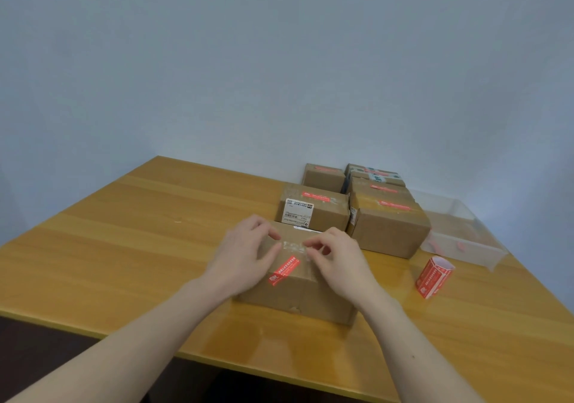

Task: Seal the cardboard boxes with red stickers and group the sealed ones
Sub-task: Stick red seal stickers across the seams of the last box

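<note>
A brown cardboard box (298, 297) stands on the table in front of me. A red sticker (284, 270) lies slanted on its top. My left hand (245, 256) and my right hand (338, 259) hover over the top of the box with curled fingers. Each pinches one end of a pale glossy strip (294, 245) that runs between them. I cannot tell whether the strip is loose or stuck to the box. A roll of red stickers (433, 276) stands to the right of the box.
Several boxes with red stickers sit grouped behind: one with a white label (323, 213), a larger one (388, 231), and two at the back (323, 177) (375, 174). A clear plastic bin (466, 247) stands at the right. The wooden table (155, 247) meets a wall.
</note>
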